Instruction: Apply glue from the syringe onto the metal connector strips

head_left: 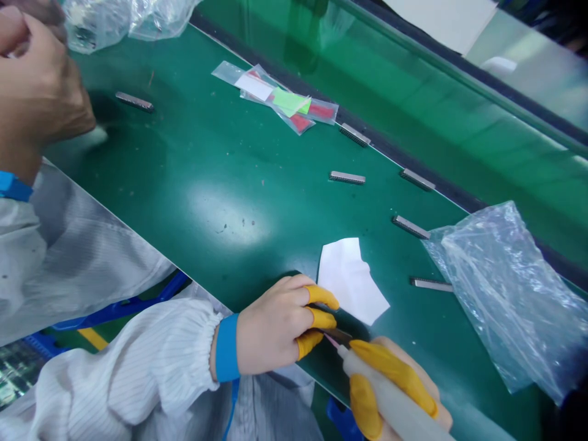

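My left hand (280,324), with yellow finger cots and a blue wrist strap, is closed near the table's front edge. Its fingertips pinch a narrow dark piece (339,336), mostly hidden, which resembles the connector strips on the table. In my right hand (404,373), also in yellow cots, is a white pen-like dispenser (388,392) with a thin pink tip. That tip points at the dark piece by my left fingertips; whether they touch I cannot tell. Just beyond my hands lies a torn piece of white paper (351,278).
Several connector strips (348,177) lie on the green table (206,153). A clear plastic bag (509,294) is at the right, and small bags with red and green contents (289,101) lie by the back rail. Another person's hand (41,86) is at upper left, near more plastic bags (124,21).
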Demonstrator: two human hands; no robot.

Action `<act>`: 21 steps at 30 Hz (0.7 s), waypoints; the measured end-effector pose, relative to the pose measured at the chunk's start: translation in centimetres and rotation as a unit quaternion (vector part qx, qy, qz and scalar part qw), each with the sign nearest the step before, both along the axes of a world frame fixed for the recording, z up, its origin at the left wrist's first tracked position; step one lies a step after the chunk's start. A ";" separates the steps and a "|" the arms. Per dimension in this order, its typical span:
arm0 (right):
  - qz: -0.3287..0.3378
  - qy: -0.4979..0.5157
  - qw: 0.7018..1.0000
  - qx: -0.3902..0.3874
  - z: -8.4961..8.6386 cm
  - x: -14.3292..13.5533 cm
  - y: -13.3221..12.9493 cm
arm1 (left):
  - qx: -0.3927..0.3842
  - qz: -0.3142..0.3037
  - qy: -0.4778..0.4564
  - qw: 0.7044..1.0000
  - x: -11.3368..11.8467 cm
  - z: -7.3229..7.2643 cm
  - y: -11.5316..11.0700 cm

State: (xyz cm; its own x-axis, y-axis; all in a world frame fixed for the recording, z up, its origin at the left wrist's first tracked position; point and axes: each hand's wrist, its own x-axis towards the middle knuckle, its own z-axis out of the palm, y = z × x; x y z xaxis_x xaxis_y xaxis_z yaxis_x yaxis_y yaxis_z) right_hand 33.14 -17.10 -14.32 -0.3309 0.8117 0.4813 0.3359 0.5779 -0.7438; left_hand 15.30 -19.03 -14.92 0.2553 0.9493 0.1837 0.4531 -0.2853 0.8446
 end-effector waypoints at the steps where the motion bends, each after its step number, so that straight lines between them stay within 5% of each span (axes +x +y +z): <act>1: 0.000 -0.001 1.000 0.003 0.0 0.0 0.1 | 0.000 0.000 -0.001 1.000 0.0 0.0 0.0; 21: 0.038 -0.015 0.996 0.080 0.5 -1.0 1.5 | -0.012 -0.007 -0.008 1.000 -0.2 0.1 0.0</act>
